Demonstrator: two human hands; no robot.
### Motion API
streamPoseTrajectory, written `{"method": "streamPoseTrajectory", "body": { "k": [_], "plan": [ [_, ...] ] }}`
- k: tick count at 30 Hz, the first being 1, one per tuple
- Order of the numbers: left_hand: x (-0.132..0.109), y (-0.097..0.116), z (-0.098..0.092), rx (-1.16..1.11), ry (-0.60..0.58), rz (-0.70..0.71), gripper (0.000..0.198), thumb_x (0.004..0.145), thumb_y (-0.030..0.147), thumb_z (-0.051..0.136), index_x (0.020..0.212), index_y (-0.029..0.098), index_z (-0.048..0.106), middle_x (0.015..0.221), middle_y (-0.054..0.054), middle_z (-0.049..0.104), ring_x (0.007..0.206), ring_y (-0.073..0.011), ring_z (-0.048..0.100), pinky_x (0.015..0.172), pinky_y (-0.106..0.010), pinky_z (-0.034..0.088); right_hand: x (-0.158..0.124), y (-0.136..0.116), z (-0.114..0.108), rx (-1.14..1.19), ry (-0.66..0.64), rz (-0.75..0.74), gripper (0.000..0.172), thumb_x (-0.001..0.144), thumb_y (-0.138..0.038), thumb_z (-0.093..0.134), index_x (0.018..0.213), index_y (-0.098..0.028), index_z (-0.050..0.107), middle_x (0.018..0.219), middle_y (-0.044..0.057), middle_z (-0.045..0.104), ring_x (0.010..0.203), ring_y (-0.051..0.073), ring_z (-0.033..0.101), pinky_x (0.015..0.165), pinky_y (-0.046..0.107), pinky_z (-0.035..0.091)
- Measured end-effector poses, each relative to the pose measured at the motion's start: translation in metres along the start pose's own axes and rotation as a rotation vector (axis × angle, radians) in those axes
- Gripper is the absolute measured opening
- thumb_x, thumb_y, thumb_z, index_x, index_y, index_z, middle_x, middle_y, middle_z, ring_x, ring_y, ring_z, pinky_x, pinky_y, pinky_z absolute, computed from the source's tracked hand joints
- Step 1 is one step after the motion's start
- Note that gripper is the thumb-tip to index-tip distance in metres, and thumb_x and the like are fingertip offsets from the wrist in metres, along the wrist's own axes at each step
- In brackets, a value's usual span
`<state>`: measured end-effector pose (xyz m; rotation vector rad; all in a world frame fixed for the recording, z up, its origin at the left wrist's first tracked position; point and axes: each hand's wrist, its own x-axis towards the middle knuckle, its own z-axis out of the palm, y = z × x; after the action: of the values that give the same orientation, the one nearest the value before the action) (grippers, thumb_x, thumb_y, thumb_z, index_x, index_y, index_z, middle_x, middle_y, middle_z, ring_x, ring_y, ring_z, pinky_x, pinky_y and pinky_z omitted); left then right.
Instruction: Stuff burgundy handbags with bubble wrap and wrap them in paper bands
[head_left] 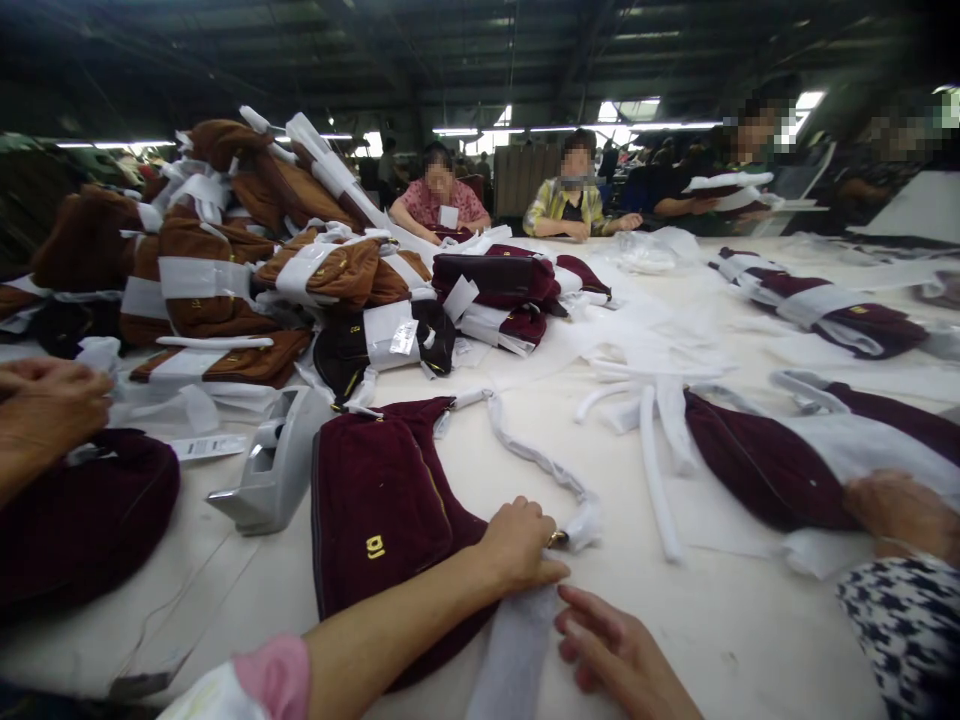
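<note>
A burgundy handbag (382, 500) with a gold emblem lies on the table before me. Its strap (525, 455), wrapped in thin white material, loops off to the right. My left hand (521, 545) reaches across the bag and grips its right end beside the gold strap ring; the fingertips are partly hidden. Under that hand a strip of white wrapping paper (517, 650) runs toward me. Just right of the strip is my right hand (619, 645), fingers apart and slightly curved, with nothing visible in it.
A grey tape dispenser (274, 470) stands left of the bag. Brown handbags (206, 275) are heaped behind it. Co-workers' hands handle burgundy bags at left (45, 410) and right (900, 510). White foam tubes (658, 475) lie on the table (735, 620). Other people sit opposite.
</note>
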<state>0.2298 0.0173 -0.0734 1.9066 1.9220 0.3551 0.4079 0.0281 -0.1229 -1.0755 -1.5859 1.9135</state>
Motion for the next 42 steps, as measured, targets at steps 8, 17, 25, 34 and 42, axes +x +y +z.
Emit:
{"method": "streamPoseTrajectory", "body": {
  "k": [8,17,25,34,42],
  "plan": [
    [-0.013,-0.015,0.003,-0.378,0.042,0.058,0.015,0.072,0.019,0.051,0.085,0.016,0.058,0.081,-0.001,0.056,0.074,-0.0135,0.052,0.066,-0.02,0.04,0.043,-0.039,-0.011,0.346,0.137,0.049,0.046,0.072,-0.048,0.062,0.104,-0.017,0.055,0.094,0.007,0.064,0.079,0.02,0.062,0.063,0.03,0.052],
    [-0.022,-0.011,0.002,-1.086,0.319,-0.041,0.024,0.083,0.035,0.048,0.092,0.013,0.053,0.077,-0.001,0.053,0.068,-0.0115,0.046,0.064,-0.021,0.036,0.083,-0.082,0.031,-0.027,0.207,-0.245,0.041,0.073,-0.049,0.058,0.096,-0.015,0.057,0.076,0.002,0.061,0.056,0.014,0.053,0.05,0.025,0.045],
    [-0.029,-0.001,-0.002,-0.955,0.401,-0.037,0.029,0.084,0.04,0.046,0.086,0.013,0.055,0.074,-0.001,0.052,0.069,-0.0133,0.046,0.062,-0.021,0.038,0.039,-0.076,0.047,-0.677,0.516,-0.493,0.045,0.069,-0.053,0.06,0.096,-0.019,0.05,0.075,0.003,0.059,0.057,0.015,0.056,0.054,0.027,0.047],
    [-0.034,-0.008,-0.008,-1.289,0.405,-0.003,0.034,0.086,0.038,0.042,0.107,0.012,0.054,0.079,-0.004,0.058,0.065,-0.0122,0.051,0.061,-0.023,0.041,0.046,-0.082,0.043,-0.445,0.248,-0.439,0.039,0.082,-0.047,0.046,0.103,-0.017,0.058,0.074,0.004,0.063,0.065,0.017,0.06,0.061,0.028,0.051],
    [-0.032,-0.012,-0.013,-1.477,0.339,-0.003,0.037,0.082,0.043,0.047,0.097,0.01,0.053,0.079,-0.006,0.058,0.056,-0.0091,0.047,0.051,-0.02,0.039,0.058,-0.091,0.04,-0.222,0.279,-0.524,0.045,0.074,-0.041,0.061,0.112,-0.02,0.051,0.108,0.009,0.055,0.081,0.019,0.058,0.064,0.031,0.053]
  ]
}}
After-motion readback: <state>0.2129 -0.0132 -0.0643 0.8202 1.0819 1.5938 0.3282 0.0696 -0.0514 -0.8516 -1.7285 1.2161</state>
